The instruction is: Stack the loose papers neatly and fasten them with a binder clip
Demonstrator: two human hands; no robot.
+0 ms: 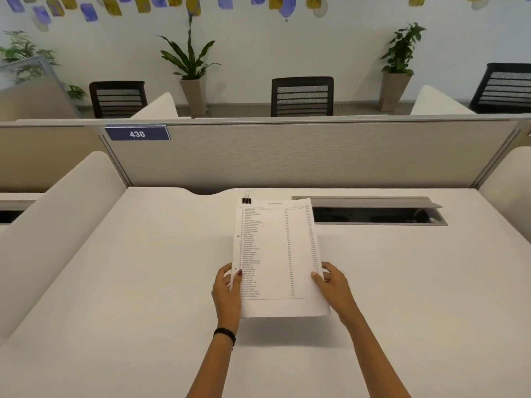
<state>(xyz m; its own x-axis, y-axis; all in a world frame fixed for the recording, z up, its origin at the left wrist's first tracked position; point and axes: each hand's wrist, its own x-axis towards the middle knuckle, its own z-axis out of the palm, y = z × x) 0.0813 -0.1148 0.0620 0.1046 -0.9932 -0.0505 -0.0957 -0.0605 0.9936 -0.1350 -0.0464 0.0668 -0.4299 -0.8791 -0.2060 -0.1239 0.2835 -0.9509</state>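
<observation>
Papers (275,254), squared into one stack above the white desk (143,282), are pinched at their lower side edges between left hand (227,291) and right hand (333,288), binder clip (246,200) beyond the fingertips at the stack's far left corner.

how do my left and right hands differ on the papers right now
The left hand grips the left edge of the papers and wears a black band at the wrist; the right hand grips the right edge with a bare wrist. The left thumb shows a dark nail; the right thumb's is not visible. Both hold the lower half, thumbs on top.
</observation>
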